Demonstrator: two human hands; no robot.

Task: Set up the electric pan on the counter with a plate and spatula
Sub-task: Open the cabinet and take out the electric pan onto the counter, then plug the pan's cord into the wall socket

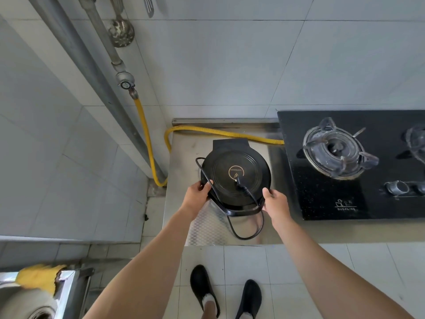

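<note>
The round black electric pan [232,171] sits closed on the steel counter [184,146], left of the stove. Its black power cord [249,236] lies across the lid, with the plug near the middle, and loops down toward the counter's front edge. My left hand [196,195] grips the pan's left front rim. My right hand [276,201] grips its right front rim by the curved handle. No plate is in view. A slotted utensil [149,5] hangs on the wall at the top edge.
A black glass gas stove [322,203] with burners fills the counter's right side. A yellow gas hose [220,132] runs behind the pan to the stove. A skimmer ladle [121,31] hangs by the pipes. A sink [27,300] with a yellow cloth is at lower left.
</note>
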